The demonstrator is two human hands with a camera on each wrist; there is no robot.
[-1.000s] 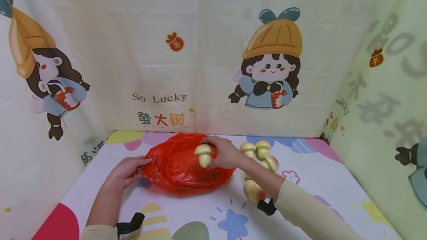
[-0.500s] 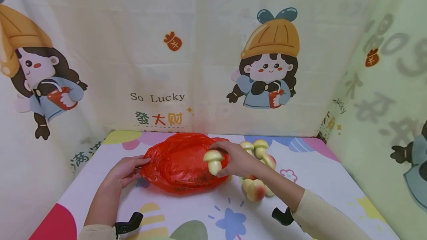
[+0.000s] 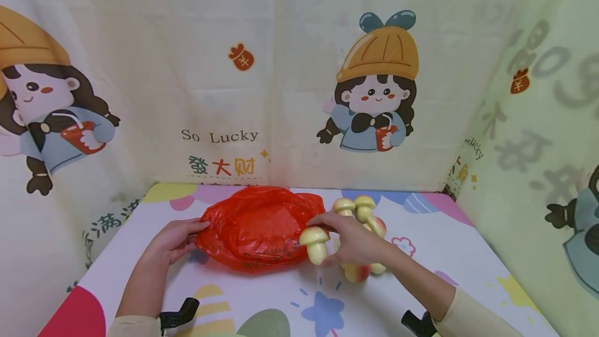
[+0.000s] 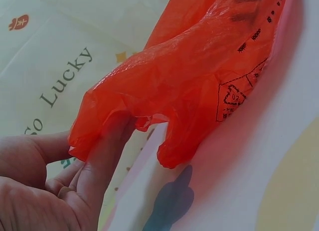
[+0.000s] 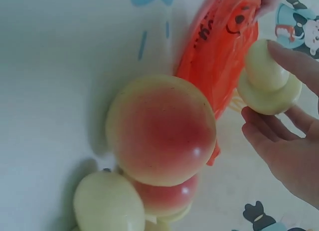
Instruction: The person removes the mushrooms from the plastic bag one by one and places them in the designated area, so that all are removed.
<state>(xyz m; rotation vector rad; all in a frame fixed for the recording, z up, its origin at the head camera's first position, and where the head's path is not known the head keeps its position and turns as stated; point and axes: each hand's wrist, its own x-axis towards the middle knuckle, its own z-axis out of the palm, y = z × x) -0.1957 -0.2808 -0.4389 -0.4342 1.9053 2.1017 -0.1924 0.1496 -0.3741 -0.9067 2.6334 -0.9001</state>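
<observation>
A red plastic bag [image 3: 267, 222] lies on the table with its mouth spread. My left hand [image 3: 173, 241] holds the bag's left edge; in the left wrist view, the thumb and fingers [image 4: 107, 151] pinch the thin red film. At the bag's right front corner, my right hand [image 3: 357, 241] grips a pale yellow toy mushroom [image 3: 315, 243] between thumb and fingers, cap up. Seen by the right wrist camera, the mushroom [image 5: 266, 76] has its stem against the thumb. Several similar mushrooms [image 3: 365, 207] lie right of the bag, partly hidden behind the right hand, some with reddish caps [image 5: 162, 131].
The table [image 3: 281, 295] wears a white cover with coloured prints. Patterned cloth [image 3: 299, 77] hangs behind it and on both sides. A black wrist device [image 3: 180, 316] sits on the left forearm, another [image 3: 418, 324] on the right.
My right hand has carried the mushroom from over the bag's mouth to the right and nearer, down to its front right corner. My left hand keeps its hold on the bag's edge.
</observation>
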